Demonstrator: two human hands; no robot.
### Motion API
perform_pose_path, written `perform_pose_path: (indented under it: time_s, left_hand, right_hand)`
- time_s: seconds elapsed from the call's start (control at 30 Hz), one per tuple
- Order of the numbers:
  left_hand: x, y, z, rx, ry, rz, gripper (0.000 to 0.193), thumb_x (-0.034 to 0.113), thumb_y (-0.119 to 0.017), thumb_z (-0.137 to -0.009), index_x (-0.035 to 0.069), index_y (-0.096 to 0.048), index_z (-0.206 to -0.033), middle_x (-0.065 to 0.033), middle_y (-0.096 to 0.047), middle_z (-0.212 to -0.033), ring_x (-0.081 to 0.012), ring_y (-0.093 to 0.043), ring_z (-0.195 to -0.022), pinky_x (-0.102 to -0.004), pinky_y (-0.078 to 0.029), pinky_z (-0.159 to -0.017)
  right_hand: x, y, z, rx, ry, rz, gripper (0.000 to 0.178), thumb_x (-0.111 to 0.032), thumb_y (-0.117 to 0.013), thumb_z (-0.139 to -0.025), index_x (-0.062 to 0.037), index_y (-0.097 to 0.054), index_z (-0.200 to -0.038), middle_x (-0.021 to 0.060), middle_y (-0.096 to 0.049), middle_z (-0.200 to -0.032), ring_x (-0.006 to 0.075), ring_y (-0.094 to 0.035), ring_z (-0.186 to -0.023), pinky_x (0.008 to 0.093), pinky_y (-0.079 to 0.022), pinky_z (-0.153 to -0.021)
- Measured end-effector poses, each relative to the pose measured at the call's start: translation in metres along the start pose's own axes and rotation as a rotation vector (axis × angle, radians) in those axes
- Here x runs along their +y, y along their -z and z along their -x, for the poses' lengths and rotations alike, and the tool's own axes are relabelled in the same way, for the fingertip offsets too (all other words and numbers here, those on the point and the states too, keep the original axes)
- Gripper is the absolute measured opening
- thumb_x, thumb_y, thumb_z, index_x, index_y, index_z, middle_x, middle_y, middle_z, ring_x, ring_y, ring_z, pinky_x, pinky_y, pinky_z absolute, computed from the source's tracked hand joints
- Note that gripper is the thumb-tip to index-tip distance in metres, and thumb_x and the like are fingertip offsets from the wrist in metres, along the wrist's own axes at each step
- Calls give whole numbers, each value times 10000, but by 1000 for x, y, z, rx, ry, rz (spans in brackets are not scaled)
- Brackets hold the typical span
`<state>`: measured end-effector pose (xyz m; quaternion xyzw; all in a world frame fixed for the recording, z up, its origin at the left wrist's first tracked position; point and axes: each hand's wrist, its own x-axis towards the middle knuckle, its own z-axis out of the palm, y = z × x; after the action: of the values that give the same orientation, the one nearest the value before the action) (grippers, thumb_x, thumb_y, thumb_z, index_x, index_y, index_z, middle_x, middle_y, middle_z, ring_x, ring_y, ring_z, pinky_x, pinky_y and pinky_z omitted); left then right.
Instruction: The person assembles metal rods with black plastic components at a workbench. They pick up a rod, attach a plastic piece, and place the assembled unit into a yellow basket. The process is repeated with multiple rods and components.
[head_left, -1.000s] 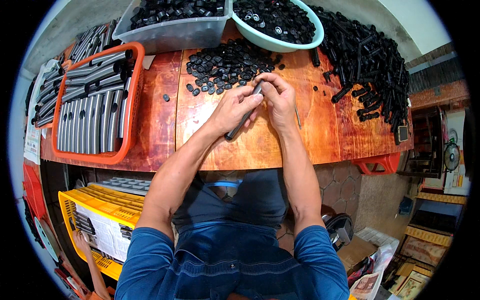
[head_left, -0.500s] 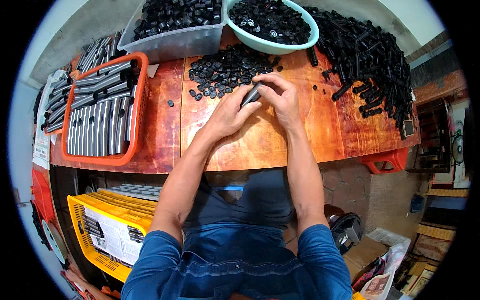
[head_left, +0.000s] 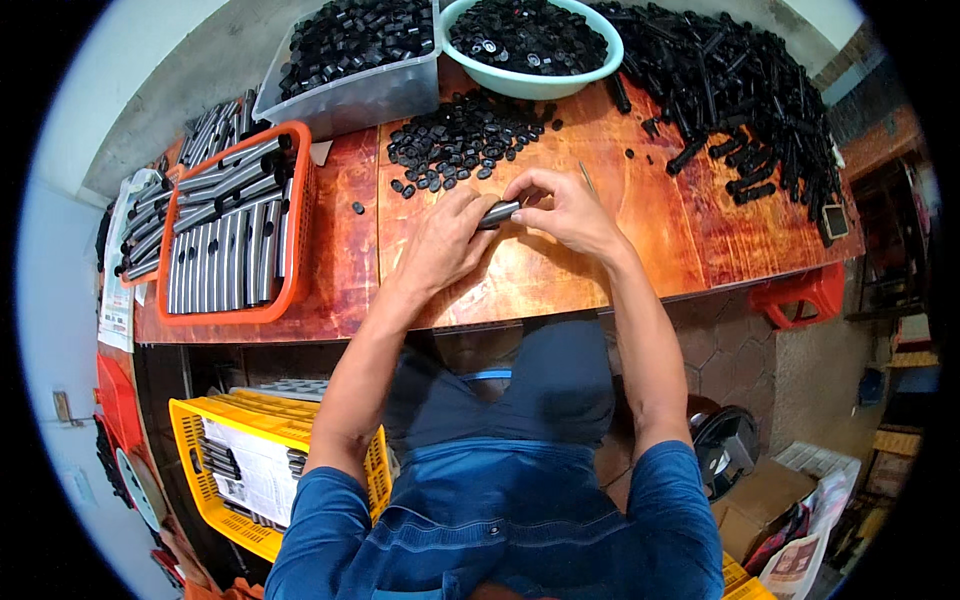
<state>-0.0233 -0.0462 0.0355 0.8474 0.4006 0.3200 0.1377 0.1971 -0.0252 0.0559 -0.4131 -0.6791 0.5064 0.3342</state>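
My left hand (head_left: 440,240) is closed around a short dark metal tube (head_left: 496,214), which points toward my right hand. The thumb and forefinger of my right hand (head_left: 568,218) pinch at the tube's right end; whether a small part sits between them is hidden. A thin, pale strip (head_left: 587,178) sticks up behind my right hand, and I cannot make out what it is. Just beyond my hands, many small black oval caps (head_left: 465,140) lie spread on the reddish-brown wooden table (head_left: 660,240).
An orange basket (head_left: 300,240) with metal tubes stands at the left. Behind are a clear bin (head_left: 365,112) and a pale-green basin (head_left: 530,85), both full of black parts. Black tubular parts (head_left: 730,90) heap at the right. Below the table sits a yellow crate (head_left: 275,410).
The view has shifted, so the table things sit differently in the picture. The tube has turned more level. My right hand has rolled at its end, and the thin strip now shows behind it.
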Motion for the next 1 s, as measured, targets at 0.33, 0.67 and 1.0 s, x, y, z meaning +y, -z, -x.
perform_pose_path:
  time_s: [0.33,0.67,1.0]
  left_hand:
    - [6,-11,11,-70,48,-125,367,75,-701,-857,9,-610,-1207,-179,-590,-1018,-375,-572,-980,-456,-476,-851]
    - [11,2,22,-130,90,-77,381,114,-706,-880,8,-601,-1230,-190,-574,-1044,-381,-583,-964,-453,-491,-840]
    - [10,12,24,-175,82,-197,334,203,-709,-901,29,-616,-1171,-150,-591,-975,-352,-614,-919,-442,-509,-793]
  right_hand:
    - [32,-10,0,-13,28,-7,116,81,-645,-838,24,-635,-939,53,-658,-964,138,-627,-878,284,-522,-797]
    - [42,-14,10,1,95,-34,152,110,-653,-793,18,-621,-909,78,-662,-1037,167,-632,-956,300,-519,-848]
    - [36,-11,6,-59,13,-31,110,-10,-685,-822,13,-632,-916,96,-668,-996,183,-633,-914,311,-517,-819]
